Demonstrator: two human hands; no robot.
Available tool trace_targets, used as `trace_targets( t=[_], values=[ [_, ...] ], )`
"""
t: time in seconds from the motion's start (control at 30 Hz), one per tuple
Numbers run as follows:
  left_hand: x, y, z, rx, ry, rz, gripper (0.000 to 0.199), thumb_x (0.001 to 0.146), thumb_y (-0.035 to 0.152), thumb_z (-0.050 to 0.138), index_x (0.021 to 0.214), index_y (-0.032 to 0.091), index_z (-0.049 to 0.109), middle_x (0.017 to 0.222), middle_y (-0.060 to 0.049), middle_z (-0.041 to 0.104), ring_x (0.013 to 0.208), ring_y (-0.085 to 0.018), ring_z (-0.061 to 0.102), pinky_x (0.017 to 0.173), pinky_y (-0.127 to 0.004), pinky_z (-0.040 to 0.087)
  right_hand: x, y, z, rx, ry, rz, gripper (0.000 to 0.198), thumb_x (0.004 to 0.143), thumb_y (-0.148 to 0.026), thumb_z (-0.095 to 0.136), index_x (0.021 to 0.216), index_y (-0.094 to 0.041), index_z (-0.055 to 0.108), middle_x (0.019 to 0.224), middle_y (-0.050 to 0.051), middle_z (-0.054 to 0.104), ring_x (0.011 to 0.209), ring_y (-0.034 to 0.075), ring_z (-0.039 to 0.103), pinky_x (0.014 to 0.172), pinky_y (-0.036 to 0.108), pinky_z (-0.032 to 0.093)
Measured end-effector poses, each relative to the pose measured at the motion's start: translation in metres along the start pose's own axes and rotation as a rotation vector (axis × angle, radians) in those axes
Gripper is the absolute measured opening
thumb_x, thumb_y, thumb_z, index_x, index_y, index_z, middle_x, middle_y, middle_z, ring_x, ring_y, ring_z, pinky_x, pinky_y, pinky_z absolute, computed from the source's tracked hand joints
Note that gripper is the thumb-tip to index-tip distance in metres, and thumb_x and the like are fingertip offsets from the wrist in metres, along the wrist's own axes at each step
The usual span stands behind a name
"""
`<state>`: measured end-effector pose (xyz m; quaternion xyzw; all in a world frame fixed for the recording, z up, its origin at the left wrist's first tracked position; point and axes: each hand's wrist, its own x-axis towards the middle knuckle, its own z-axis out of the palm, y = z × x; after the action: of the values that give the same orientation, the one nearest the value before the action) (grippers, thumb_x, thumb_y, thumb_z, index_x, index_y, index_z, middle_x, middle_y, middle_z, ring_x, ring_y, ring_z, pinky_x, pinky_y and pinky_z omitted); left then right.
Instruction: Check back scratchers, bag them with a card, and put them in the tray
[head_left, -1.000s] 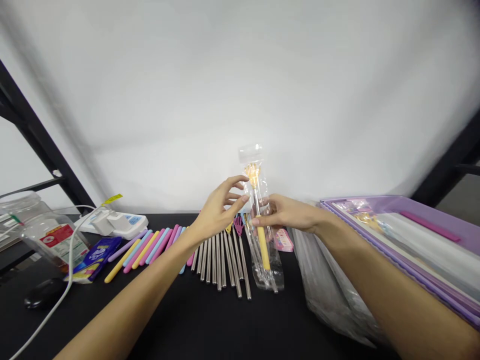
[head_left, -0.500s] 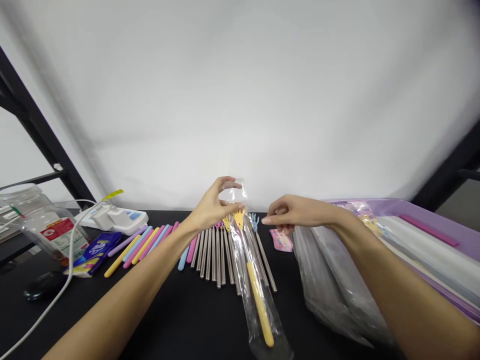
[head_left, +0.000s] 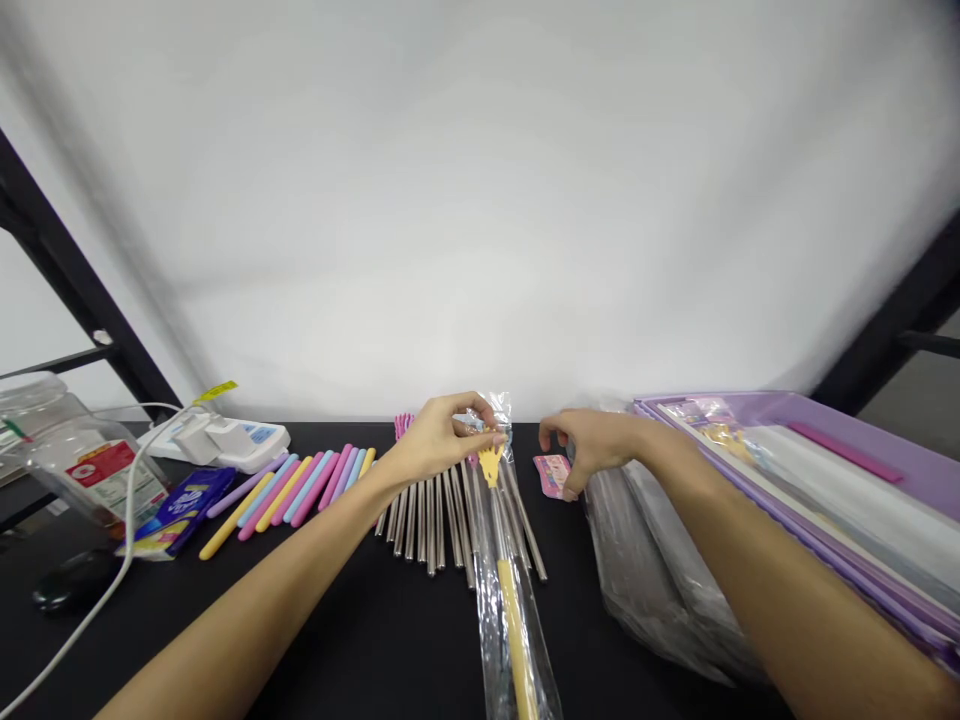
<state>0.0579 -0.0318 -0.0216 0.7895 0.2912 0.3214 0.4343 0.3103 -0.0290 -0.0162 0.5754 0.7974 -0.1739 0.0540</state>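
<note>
The left hand [head_left: 435, 445] pinches the top of a clear bag [head_left: 510, 600] between thumb and fingers [head_left: 480, 436]; the bag holds a yellow scratcher [head_left: 513, 630] and lies along the black worktop [head_left: 360, 640], its lower end near the bottom edge. The right hand [head_left: 592, 445] hovers just right of it, fingers loosely curled and empty, over a small pink card [head_left: 553, 473]. Metal rods [head_left: 427, 510] lie beside the bag, coloured sleeves [head_left: 292, 490] further left, a purple tray [head_left: 862, 450] on the right.

The left hand [head_left: 439, 440] pinches the far end of a clear bag [head_left: 504, 580] holding a yellow-handled scratcher [head_left: 513, 630]; the right hand [head_left: 592, 445] touches pink cards [head_left: 551, 472] just right.
</note>
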Motion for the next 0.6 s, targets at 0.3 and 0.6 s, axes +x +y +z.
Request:
trace_targets(
  t=[0.3,0.6],
  values=[
    [-0.001,-0.007,0.0,0.007,-0.031,0.055,0.047,0.081,0.031,0.066,0.124,0.022,0.049,0.126,-0.01,0.057,0.055,-0.004,0.051,0.049,-0.021,0.038,-0.005,-0.005,-0.006,0.002,0.0,0.003,0.061,0.046,-0.046,0.082,0.098,-0.02,0.065,0.105,0.008,0.061,0.09,0.027,0.059,0.071,0.033,0.044],
    [-0.002,-0.011,0.002,0.026,-0.082,0.043,0.057,0.079,0.03,0.068,0.13,0.024,0.043,0.126,-0.011,0.057,0.066,-0.009,0.058,0.059,-0.026,0.048,-0.027,-0.025,-0.025,0.582,0.078,-0.239,0.048,0.067,-0.029,0.073,0.111,-0.021,0.054,0.074,0.0,0.067,0.065,0.018,0.063,0.061,0.028,0.047]
  ],
)
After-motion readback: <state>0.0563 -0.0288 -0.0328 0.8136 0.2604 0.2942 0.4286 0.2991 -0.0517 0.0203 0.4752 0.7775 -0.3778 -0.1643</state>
